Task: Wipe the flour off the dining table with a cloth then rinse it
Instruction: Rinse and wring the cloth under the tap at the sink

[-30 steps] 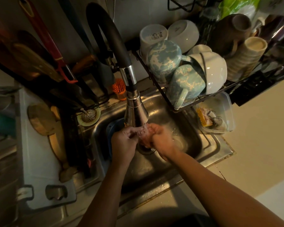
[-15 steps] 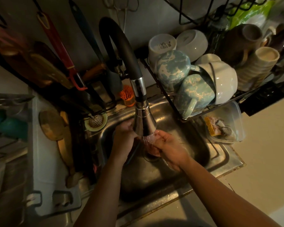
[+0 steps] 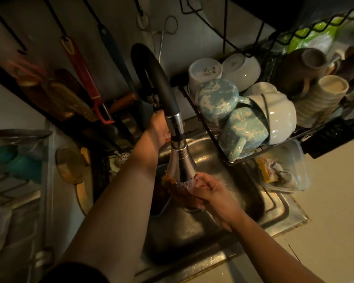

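Observation:
A wet reddish-brown cloth [image 3: 177, 192] is bunched under the chrome spray head [image 3: 181, 162] of the black faucet [image 3: 151, 68], over the steel sink [image 3: 274, 217]. My right hand [image 3: 209, 189] grips the cloth right below the nozzle, where water runs onto it. My left hand [image 3: 158, 129] is off the cloth and raised behind the faucet neck near its base. Its fingers are hidden by the faucet, so what they touch is unclear.
A wire dish rack [image 3: 213, 139] with blue mugs and white bowls overhangs the sink's right side. A plastic box [image 3: 294, 158] with a sponge stands beside it. Utensils [image 3: 84, 78] hang on the left wall. A dark tub [image 3: 161, 209] sits inside the sink.
My left hand let go of the cloth and rose up behind the faucet toward its base. My right hand stays under the spray holding the cloth alone.

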The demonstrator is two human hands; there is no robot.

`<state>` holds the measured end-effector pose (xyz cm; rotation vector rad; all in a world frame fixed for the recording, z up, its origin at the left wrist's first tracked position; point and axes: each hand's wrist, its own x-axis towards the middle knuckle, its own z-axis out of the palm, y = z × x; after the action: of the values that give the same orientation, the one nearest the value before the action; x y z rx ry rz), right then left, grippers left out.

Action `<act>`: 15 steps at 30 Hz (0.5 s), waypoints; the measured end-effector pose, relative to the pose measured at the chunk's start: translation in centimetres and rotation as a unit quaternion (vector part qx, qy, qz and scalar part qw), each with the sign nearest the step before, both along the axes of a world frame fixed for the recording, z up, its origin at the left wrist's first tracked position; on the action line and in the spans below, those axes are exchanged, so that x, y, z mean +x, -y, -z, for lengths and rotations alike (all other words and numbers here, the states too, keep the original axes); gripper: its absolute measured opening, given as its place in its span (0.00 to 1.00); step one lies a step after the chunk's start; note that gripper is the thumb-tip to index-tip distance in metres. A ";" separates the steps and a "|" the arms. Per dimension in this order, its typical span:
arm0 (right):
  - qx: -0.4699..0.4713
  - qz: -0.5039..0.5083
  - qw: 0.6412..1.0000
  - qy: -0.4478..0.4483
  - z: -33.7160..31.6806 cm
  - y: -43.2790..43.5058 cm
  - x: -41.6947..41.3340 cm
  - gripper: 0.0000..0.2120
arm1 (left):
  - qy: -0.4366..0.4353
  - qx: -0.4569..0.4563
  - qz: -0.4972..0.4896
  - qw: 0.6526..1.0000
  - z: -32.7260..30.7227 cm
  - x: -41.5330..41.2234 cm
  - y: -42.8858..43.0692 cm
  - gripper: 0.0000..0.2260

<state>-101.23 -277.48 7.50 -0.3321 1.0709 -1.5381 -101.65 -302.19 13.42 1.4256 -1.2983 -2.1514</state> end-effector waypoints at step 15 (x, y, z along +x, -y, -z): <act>0.025 0.009 1.000 0.015 1.4 -0.5 -0.3 0.16 | -0.061 0.014 -0.037 0.997 1.3 0.8 0.4 0.16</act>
<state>-101.56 -277.02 6.12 -0.2655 1.0901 -1.5262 -100.86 -302.59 12.13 1.3097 -1.1584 -2.1798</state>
